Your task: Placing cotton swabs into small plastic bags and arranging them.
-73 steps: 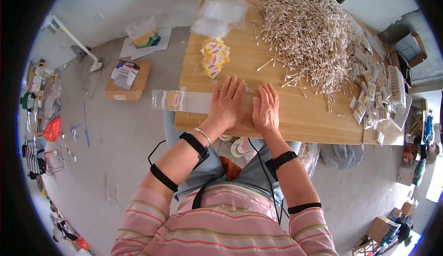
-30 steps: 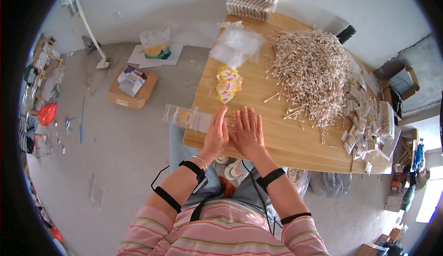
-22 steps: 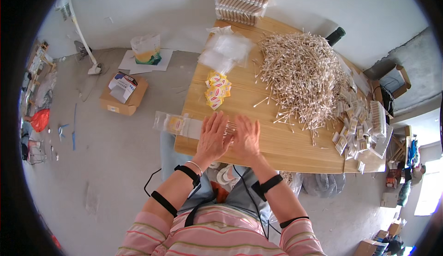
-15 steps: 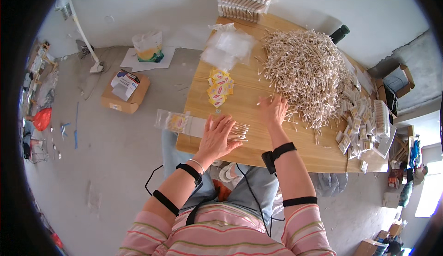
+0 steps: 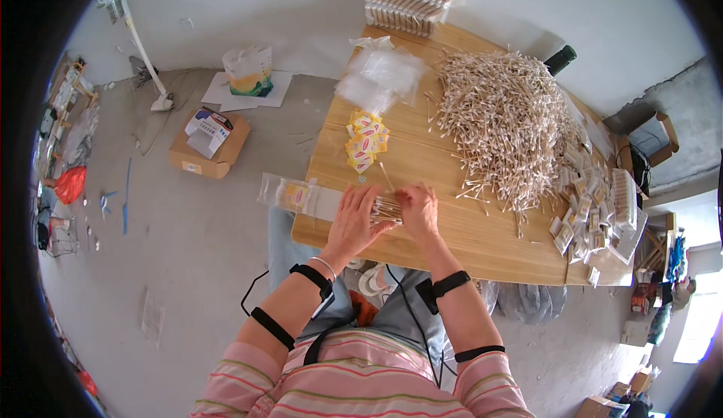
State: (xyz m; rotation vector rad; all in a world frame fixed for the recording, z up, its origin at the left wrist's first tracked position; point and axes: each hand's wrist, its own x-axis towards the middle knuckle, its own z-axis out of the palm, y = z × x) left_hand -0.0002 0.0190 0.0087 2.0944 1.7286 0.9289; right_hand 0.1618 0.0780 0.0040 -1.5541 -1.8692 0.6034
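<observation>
Near the front edge of the table, my left hand [image 5: 352,218] is curved over a row of cotton swabs [image 5: 386,211], thumb on the near side and fingers on the far side. A white strip [image 5: 327,203] runs left from under that hand to a clear packet [image 5: 292,195] of swabs with a yellow label. My right hand [image 5: 419,209] is closed at the row's right end. One cotton swab [image 5: 386,176] sticks up and left from its fingers. Its fingertips are partly hidden. A large heap of loose swabs [image 5: 504,117] lies beyond, to the right.
Yellow printed cards [image 5: 367,143] and clear plastic bags [image 5: 382,75] lie at the table's left side. Bundled swab packs [image 5: 410,0] are stacked at the back. Small filled packs [image 5: 584,207] are piled at the right. A cardboard box [image 5: 209,147] stands on the floor.
My right hand has moved left and nearer, from the heap's edge to the row of swabs, with a swab now in its fingers. My left hand stays over the row.
</observation>
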